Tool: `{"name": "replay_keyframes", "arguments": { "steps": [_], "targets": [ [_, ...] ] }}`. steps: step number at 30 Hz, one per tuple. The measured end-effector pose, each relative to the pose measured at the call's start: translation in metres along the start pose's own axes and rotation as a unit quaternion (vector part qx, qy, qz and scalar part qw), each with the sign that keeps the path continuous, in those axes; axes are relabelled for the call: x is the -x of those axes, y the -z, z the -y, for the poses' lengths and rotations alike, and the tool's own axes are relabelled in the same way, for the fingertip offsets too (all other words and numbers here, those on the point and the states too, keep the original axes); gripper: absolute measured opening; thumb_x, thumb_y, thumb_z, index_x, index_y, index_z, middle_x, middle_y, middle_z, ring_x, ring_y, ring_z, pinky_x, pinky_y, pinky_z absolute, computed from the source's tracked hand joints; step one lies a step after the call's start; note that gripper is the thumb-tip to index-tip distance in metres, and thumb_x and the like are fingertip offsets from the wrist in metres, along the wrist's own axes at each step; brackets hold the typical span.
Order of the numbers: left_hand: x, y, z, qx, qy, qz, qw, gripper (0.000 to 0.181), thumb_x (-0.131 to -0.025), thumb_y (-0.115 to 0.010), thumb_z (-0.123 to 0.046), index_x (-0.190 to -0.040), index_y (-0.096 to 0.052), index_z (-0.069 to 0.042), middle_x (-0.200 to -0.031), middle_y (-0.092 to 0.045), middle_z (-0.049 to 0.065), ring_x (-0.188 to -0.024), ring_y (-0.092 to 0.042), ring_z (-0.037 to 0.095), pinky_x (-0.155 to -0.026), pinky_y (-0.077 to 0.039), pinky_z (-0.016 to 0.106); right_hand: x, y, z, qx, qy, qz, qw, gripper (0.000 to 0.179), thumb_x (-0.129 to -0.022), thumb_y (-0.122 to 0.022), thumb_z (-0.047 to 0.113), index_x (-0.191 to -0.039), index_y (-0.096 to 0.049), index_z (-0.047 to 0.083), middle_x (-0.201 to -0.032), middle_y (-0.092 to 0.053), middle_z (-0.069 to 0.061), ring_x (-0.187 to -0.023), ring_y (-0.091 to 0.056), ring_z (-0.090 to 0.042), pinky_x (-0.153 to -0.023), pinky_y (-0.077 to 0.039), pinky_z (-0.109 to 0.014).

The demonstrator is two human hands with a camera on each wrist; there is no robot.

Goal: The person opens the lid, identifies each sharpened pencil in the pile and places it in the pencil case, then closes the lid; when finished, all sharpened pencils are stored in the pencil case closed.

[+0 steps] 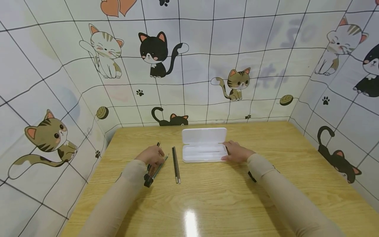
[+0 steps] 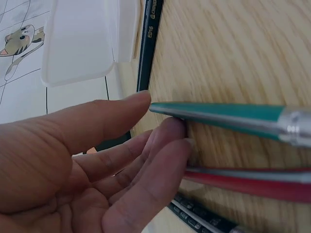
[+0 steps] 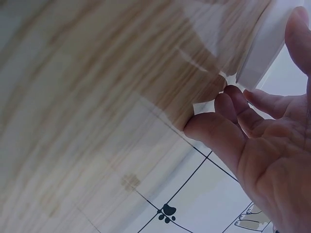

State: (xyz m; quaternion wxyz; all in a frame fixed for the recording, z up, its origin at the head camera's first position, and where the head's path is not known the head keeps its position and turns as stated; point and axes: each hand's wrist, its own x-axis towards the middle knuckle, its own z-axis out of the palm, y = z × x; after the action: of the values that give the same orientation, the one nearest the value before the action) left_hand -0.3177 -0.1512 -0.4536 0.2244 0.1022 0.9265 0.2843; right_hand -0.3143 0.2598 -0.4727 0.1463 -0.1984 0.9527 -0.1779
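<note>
My left hand point(image 1: 151, 156) is over a group of paintbrushes point(image 1: 149, 179) left of centre. In the left wrist view, a green-handled brush point(image 2: 218, 116) has its narrow end right at the thumb tip and fingertips, which are bent but not closed round it. A red-handled brush point(image 2: 257, 182) runs below it, beside dark handles point(image 2: 199, 216). An opened white plastic case point(image 1: 204, 135) stands at the table's middle. My right hand point(image 1: 237, 152) holds its right side, thumb at the near corner and fingers by the hinge. The right wrist view shows fingers curled at its edge.
Two slim dark brushes point(image 1: 176, 164) lie side by side between the left hand and the case. The wooden table point(image 1: 213, 194) meets walls covered with a cat-print sheet point(image 1: 195, 65) at the back and sides.
</note>
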Motion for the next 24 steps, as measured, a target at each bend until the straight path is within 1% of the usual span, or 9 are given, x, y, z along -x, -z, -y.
{"name": "replay_keyframes", "arguments": {
  "steps": [3,6,9,11,13,17,21,24],
  "targets": [
    [0.0,-0.001,-0.002,-0.001,-0.004,0.004,1.0,0.043,-0.095,-0.071,-0.012,-0.132,-0.061,0.006,-0.124,-0.065,0.019,-0.081,-0.07,0.019,-0.073,-0.06,0.035,-0.001,0.0,0.001,0.001,0.003,-0.002,1.0,0.084,-0.099,-0.066,0.04,-0.154,-0.026,-0.01,-0.151,-0.032,-0.034,-0.14,-0.032,-0.05,-0.112,-0.031,-0.061],
    [0.001,-0.002,-0.004,0.0,-0.005,0.007,1.0,0.042,-0.093,-0.073,-0.011,-0.13,-0.063,0.004,-0.127,-0.064,0.019,-0.08,-0.068,0.02,-0.072,-0.059,0.036,-0.001,0.001,0.001,0.002,0.004,-0.002,1.0,0.085,-0.099,-0.066,0.04,-0.154,-0.026,-0.01,-0.151,-0.032,-0.035,-0.14,-0.032,-0.05,-0.112,-0.031,-0.061],
    [0.002,-0.003,-0.006,0.013,-0.003,0.009,0.9999,0.041,-0.091,-0.075,-0.009,-0.129,-0.063,0.003,-0.124,-0.064,0.018,-0.084,-0.068,0.021,-0.072,-0.058,0.037,0.0,0.001,0.0,0.005,0.006,-0.003,1.0,0.085,-0.099,-0.066,0.041,-0.153,-0.027,-0.011,-0.15,-0.033,-0.035,-0.139,-0.033,-0.051,-0.112,-0.032,-0.061],
    [0.003,-0.005,-0.006,0.019,-0.001,0.008,0.9998,0.039,-0.09,-0.076,-0.007,-0.126,-0.064,0.002,-0.118,-0.065,0.016,-0.084,-0.068,0.021,-0.071,-0.059,0.037,0.0,0.001,0.0,0.004,0.004,-0.003,1.0,0.084,-0.099,-0.066,0.04,-0.154,-0.026,-0.011,-0.15,-0.034,-0.034,-0.139,-0.033,-0.05,-0.112,-0.032,-0.061],
    [0.003,-0.007,-0.005,0.025,0.001,0.008,0.9997,0.036,-0.088,-0.077,-0.005,-0.122,-0.064,0.001,-0.113,-0.065,0.014,-0.082,-0.069,0.022,-0.071,-0.058,0.038,-0.001,0.001,0.0,0.005,0.006,-0.004,1.0,0.084,-0.099,-0.066,0.04,-0.153,-0.027,-0.011,-0.149,-0.034,-0.035,-0.138,-0.034,-0.05,-0.112,-0.032,-0.061],
    [0.004,-0.011,-0.006,0.018,0.002,0.001,0.9998,0.032,-0.087,-0.079,-0.006,-0.115,-0.064,-0.001,-0.104,-0.065,0.01,-0.074,-0.068,0.021,-0.069,-0.057,0.036,-0.001,0.0,0.0,0.005,0.008,-0.005,0.9999,0.084,-0.099,-0.067,0.039,-0.153,-0.028,-0.011,-0.149,-0.035,-0.034,-0.138,-0.034,-0.05,-0.112,-0.032,-0.061],
    [0.003,-0.014,-0.006,0.024,0.01,-0.003,0.9997,0.033,-0.086,-0.079,-0.005,-0.114,-0.063,-0.001,-0.101,-0.064,0.01,-0.069,-0.063,0.019,-0.066,-0.054,0.034,0.0,-0.001,0.001,0.005,0.008,-0.006,0.9999,0.083,-0.099,-0.067,0.039,-0.153,-0.028,-0.011,-0.149,-0.035,-0.034,-0.138,-0.034,-0.05,-0.112,-0.032,-0.061],
    [0.004,-0.016,-0.007,0.024,0.012,-0.009,0.9996,0.032,-0.086,-0.079,-0.003,-0.113,-0.062,0.0,-0.102,-0.063,0.011,-0.07,-0.061,0.019,-0.067,-0.054,0.034,0.0,-0.001,0.001,0.003,0.007,-0.007,0.9999,0.083,-0.099,-0.067,0.039,-0.153,-0.028,-0.01,-0.149,-0.036,-0.034,-0.138,-0.034,-0.05,-0.112,-0.032,-0.061]
  ]
}}
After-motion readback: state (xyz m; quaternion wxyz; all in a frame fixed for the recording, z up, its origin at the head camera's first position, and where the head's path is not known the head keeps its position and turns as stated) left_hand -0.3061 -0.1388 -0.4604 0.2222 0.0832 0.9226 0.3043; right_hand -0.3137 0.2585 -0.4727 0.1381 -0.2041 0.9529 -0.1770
